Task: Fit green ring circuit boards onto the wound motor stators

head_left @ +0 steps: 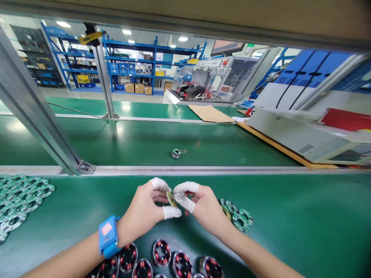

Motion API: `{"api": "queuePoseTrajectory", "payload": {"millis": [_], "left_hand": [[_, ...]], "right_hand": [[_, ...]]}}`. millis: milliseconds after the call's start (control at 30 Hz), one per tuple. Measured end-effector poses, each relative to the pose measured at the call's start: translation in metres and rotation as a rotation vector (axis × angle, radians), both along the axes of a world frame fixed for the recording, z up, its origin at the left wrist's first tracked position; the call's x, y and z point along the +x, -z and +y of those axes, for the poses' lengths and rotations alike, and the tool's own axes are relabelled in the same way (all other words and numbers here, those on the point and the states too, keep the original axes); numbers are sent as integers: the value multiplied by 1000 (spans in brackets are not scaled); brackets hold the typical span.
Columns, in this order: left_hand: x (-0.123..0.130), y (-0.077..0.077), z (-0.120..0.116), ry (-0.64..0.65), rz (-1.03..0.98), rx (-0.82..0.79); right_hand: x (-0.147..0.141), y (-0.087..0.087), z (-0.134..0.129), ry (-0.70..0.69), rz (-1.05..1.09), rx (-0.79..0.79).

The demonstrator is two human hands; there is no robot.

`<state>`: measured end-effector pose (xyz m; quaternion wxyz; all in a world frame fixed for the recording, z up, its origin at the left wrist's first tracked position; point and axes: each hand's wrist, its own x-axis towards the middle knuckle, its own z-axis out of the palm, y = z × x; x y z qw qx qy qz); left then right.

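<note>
Both hands meet over the green work surface, their thumbs and some fingertips in white finger cots. My left hand [147, 204], with a blue strap [108, 236] at its wrist, grips a small yellowish ring [171, 198] by its edge between thumb and fingers. From the other side, my right hand [199, 202] is closed in a pinch right at the ring; whether its fingertips grip the ring or something smaller is hidden. Several copper-wound stators [161, 252] lie just below the hands. Beside the right wrist are a few green ring-shaped circuit boards [242, 220].
Rows of green ring boards [24, 195] cover the left of the table. Past a metal rail [197, 170], a small motor part with wires [176, 153] stands on a green belt. A metal post [43, 100] rises at left; a grey case [292, 133] sits at right.
</note>
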<state>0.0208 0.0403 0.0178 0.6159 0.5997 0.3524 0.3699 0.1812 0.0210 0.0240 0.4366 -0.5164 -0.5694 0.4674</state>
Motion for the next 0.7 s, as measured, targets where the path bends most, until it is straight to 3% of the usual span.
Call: {"api": "queuePoseTrajectory", "payload": {"millis": [233,700], "left_hand": [[3,0,-4,-32,-44,-20],[4,3,-7,-87,-101,-64]], "right_hand": [[1,5,-5,22,-246,251],[0,1,-11,34,-449,423]]}}
